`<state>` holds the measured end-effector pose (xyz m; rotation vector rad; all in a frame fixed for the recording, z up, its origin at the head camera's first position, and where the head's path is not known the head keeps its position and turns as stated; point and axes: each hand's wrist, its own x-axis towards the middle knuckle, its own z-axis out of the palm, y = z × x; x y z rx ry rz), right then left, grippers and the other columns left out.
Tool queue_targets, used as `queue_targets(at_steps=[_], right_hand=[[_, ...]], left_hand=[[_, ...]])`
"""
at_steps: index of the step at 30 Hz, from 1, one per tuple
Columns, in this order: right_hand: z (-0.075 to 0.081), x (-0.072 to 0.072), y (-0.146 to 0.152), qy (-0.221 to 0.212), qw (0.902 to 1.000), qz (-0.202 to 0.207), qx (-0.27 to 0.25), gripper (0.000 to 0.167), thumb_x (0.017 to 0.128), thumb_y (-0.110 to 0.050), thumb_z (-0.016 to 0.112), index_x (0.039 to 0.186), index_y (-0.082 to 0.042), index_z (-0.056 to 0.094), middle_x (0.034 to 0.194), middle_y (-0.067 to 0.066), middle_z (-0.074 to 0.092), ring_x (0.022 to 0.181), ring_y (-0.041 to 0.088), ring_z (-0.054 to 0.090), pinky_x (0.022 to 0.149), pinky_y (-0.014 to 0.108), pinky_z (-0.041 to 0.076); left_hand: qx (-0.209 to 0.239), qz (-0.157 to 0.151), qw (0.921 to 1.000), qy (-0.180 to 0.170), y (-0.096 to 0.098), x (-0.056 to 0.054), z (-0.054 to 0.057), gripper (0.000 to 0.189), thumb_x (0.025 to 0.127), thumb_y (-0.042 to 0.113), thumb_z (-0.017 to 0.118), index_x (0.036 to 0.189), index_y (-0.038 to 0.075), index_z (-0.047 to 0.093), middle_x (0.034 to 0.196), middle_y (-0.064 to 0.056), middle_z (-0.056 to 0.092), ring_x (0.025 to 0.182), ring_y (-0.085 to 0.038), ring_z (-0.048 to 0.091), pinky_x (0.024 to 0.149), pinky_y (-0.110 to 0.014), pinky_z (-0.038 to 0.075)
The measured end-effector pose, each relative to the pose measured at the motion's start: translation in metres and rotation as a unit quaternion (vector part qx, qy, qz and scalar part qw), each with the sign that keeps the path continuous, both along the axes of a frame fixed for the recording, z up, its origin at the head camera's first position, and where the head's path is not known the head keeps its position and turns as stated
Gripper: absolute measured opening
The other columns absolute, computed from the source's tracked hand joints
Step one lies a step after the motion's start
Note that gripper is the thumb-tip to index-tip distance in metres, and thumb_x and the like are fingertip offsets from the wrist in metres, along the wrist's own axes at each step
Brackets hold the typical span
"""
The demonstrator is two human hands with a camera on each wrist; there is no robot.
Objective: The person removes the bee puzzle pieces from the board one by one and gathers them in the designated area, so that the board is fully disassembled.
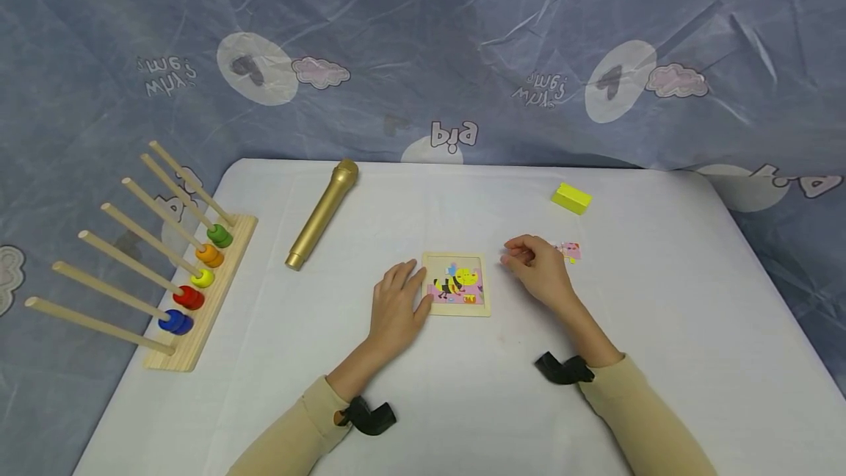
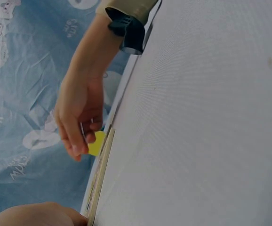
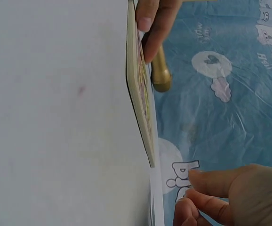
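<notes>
1. The wooden puzzle tray (image 1: 457, 310) lies flat near the middle of the head view, with a bee picture (image 1: 456, 283) on a pink ground set inside its pale border.
2. Your left hand (image 1: 396, 305) rests at the tray's left side; its fingers are somewhat spread, with the thumb set apart, and touch the border, while the palm stays outside it.
3. Your right hand (image 1: 538, 270) is just beyond the tray's right side, apart from it, with the fingers bent and the thumb near the forefinger; you cannot tell from these views whether they pinch anything.
4. Just beside that hand, right of centre, you have pink puzzle pieces (image 1: 570, 250) with a bit of yellow, partly hidden by the hand.
5. Farther back, at the upper right of the bench (image 1: 476, 402), sits a yellow block (image 1: 571, 198).
6. At the upper left of the bench, a gold microphone (image 1: 322, 215) lies aslant, its head toward the far edge.
7. At the left of the frame stands a wooden peg rack (image 1: 221, 296) with green, orange, yellow, red and blue rings low on its pegs.
8. Behind the bench, a printed blue-grey cloth (image 1: 423, 35) fills the top of the frame.
</notes>
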<state>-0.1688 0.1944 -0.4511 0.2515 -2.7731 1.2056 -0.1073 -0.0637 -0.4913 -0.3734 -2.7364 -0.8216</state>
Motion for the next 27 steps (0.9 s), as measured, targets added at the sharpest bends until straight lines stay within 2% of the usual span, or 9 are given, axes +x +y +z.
queue_targets(at_steps=[10,17,27], right_hand=[[0.003,0.005,-0.048,-0.009,0.998,0.062,-0.002,0.026,0.082,-0.013,0.078,0.104,-0.002,0.069,0.092,0.01,0.065,0.073,0.017,0.054,0.065,0.023,0.042],[0.0,0.009,-0.063,-0.006,0.996,0.089,-0.006,0.026,0.079,-0.01,0.079,0.102,-0.001,0.069,0.091,0.011,0.066,0.07,0.014,0.055,0.061,0.023,0.043],[-0.003,0.009,-0.067,-0.023,0.9963,0.082,0.011,0.025,0.079,-0.012,0.08,0.1,-0.003,0.07,0.091,0.01,0.065,0.07,0.014,0.053,0.06,0.022,0.041]], left_hand=[[0.001,0.001,0.9999,-0.015,0.0,0.0,0.001,0.045,0.091,0.026,0.067,0.132,0.005,0.061,0.143,-0.014,0.052,0.133,-0.03,0.042,0.101,-0.047,0.036],[-0.004,0.003,0.9999,-0.012,0.0,0.001,0.001,0.045,0.091,0.026,0.067,0.131,0.006,0.061,0.142,-0.013,0.053,0.133,-0.029,0.042,0.101,-0.048,0.037],[-0.003,0.0,1.0,-0.008,0.0,0.0,0.0,0.045,0.091,0.026,0.067,0.131,0.005,0.062,0.141,-0.013,0.053,0.133,-0.03,0.043,0.1,-0.048,0.038]])
